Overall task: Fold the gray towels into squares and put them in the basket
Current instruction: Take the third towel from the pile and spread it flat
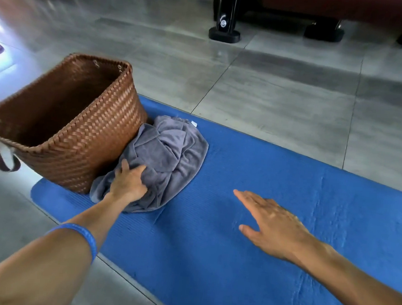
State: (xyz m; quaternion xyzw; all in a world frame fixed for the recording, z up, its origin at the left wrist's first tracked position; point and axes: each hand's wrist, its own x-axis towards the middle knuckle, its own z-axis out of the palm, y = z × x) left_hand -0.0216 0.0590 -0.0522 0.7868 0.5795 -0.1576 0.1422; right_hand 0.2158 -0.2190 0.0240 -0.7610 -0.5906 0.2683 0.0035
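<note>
Left hand point(129, 182) is down on the gray towel point(167, 159), fingers curled into the soft terry cloth and gripping a bunch of it near the lower edge. The towel is a crumpled, rumpled heap, all loose folds and no square shape, lying on the blue mat point(275, 207) and pressed up against the side of the basket point(93, 147). A small white tag sticks out at its far edge. The basket is brown, tightly woven in a herringbone pattern, rectangular with a wide open mouth and a dark strap handle at its near end; its corner sits on the mat. Right hand point(271, 226) hovers flat over the ribbed foam mat, fingers straight and together, holding nothing. A blue band point(85, 237) circles the left forearm. Gray, glossy floor tiles point(298, 88) lie beyond.
</note>
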